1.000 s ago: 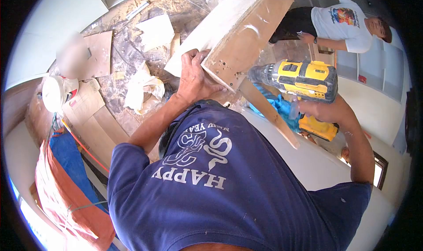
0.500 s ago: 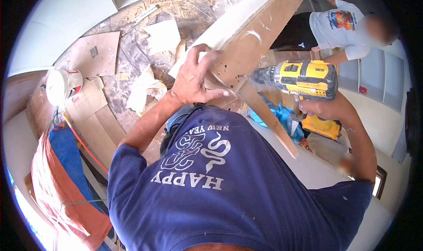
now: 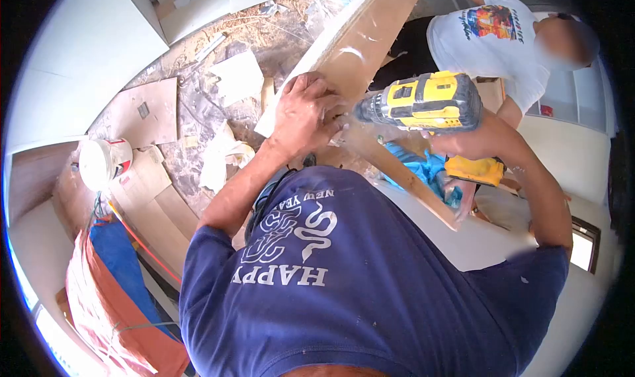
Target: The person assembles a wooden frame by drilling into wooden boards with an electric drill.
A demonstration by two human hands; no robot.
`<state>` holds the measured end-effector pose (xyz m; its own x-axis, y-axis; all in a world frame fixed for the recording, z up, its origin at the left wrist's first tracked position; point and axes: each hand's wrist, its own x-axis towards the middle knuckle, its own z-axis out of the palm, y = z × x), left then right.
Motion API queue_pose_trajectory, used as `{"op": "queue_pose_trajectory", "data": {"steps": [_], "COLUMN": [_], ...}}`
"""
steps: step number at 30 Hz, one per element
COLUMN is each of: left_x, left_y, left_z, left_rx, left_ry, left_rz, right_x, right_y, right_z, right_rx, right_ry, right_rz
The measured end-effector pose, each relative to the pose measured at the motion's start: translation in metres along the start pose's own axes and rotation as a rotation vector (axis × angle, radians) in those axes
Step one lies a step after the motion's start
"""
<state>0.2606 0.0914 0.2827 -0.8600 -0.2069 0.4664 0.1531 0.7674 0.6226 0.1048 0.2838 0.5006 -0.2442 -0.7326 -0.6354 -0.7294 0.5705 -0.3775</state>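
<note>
My right hand (image 3: 466, 139) is wrapped round the grip of a yellow and black cordless drill (image 3: 426, 102), its chuck pointing left at the near end of a long wooden board (image 3: 374, 49). My left hand (image 3: 307, 112) is closed over that end of the board, fingers curled against its face close to the drill's tip. The bit and the spot it meets are hidden by the fingers and blur. A narrow wooden strip (image 3: 423, 188) slants down to the right from the board's end.
A person in a white T-shirt (image 3: 489, 30) stands at the board's far right side. On the littered floor are a white bucket (image 3: 99, 165), cardboard (image 3: 155, 188) and a wood panel (image 3: 145, 109). A blue plastic bag (image 3: 420, 172) and a yellow tool (image 3: 475, 170) lie under my right arm.
My left hand's spread fingers have curled in towards the drill tip. The drill has shifted left and slightly up, closer to that hand. The view has turned a little.
</note>
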Motion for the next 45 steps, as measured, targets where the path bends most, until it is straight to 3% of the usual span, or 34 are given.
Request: {"op": "queue_pose_trajectory", "data": {"steps": [6, 9, 12, 18, 20, 23, 26, 27, 29, 32, 35, 39, 45], "left_x": [0.001, 0.001, 0.001, 0.005, 0.008, 0.011, 0.006, 0.005, 0.001, -0.003, -0.007, 0.002, 0.006], "left_y": [0.004, 0.005, 0.006, 0.007, 0.011, 0.001, -0.016, -0.021, -0.042, -0.046, -0.063, -0.054, -0.045], "left_z": [-0.002, -0.002, -0.001, 0.002, 0.003, 0.001, -0.002, -0.009, -0.01, -0.007, 0.0, -0.007, 0.0], "left_rx": [-0.006, -0.011, -0.001, -0.031, -0.006, -0.414, -0.892, -0.95, -1.407, -1.574, -1.674, -1.276, -1.25], "left_ry": [-0.006, -0.015, -0.004, 0.025, 0.082, -0.03, 0.26, 0.342, 0.477, 0.617, 0.554, 0.353, 0.399], "left_rz": [-0.04, -0.041, -0.051, -0.112, -0.102, -0.386, -0.633, -0.63, -0.815, -0.974, -0.891, -0.901, -0.878], "right_x": [0.004, 0.004, 0.003, -0.018, -0.026, -0.03, -0.013, -0.008, 0.004, 0.019, 0.03, 0.039, 0.048], "right_y": [0.004, 0.002, -0.013, -0.011, -0.026, -0.028, -0.018, -0.014, -0.013, -0.018, -0.027, -0.041, -0.031], "right_z": [-0.004, -0.007, -0.01, -0.01, -0.024, -0.03, -0.023, -0.016, -0.005, -0.003, -0.001, 0.001, 0.003], "right_rx": [0.022, -0.026, 0.033, 0.002, 0.183, 0.418, 0.457, 0.415, 0.331, 0.401, 0.448, 0.46, 0.388], "right_ry": [-0.115, -0.121, -0.062, 0.249, 0.188, 0.133, 0.073, 0.102, 0.153, 0.086, 0.045, 0.021, -0.025], "right_rz": [0.178, 0.1, 0.199, 0.101, 0.262, 0.338, 0.287, 0.269, 0.231, 0.174, 0.163, 0.169, 0.233]}}
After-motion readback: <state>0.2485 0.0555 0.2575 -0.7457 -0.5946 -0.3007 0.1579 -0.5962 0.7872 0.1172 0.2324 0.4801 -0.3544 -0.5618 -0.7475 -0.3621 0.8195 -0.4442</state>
